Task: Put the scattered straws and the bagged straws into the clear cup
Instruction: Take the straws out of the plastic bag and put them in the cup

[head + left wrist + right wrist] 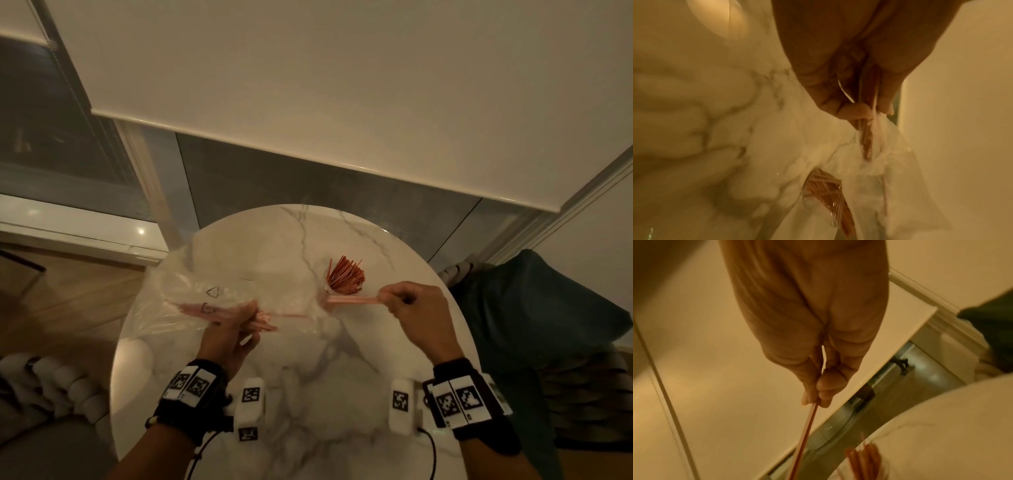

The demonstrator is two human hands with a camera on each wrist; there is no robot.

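Lower frame of the head view: two wrists in black straps bearing square-patterned white tags (191,382), each wrist with a white tagged block beside it, above the round white marbled counter (308,394).

Left of centre: the left hand (236,337), its fingers (851,112) pinching the neck of a clear plastic bag (191,291) together with a few pink straws still in the bag (263,323). The bag spreads toward the left edge of the counter, and more straws show blurred through its film.

Right of centre: the right hand (419,313), its fingers (823,392) pinched on the end of a small bundle of straws (352,300). The bundle lies roughly level, pointing left, its free end just in front of the clear cup (331,289); whether it touches the cup cannot be told.

Centre of the counter: the cup stands upright, holding a fan of orange-pink straws (346,275) that lean toward the upper right.

Upper frame: a pale roller blind (342,85) hangs above a dark window band. A dark cushion (534,308) lies at the right edge.
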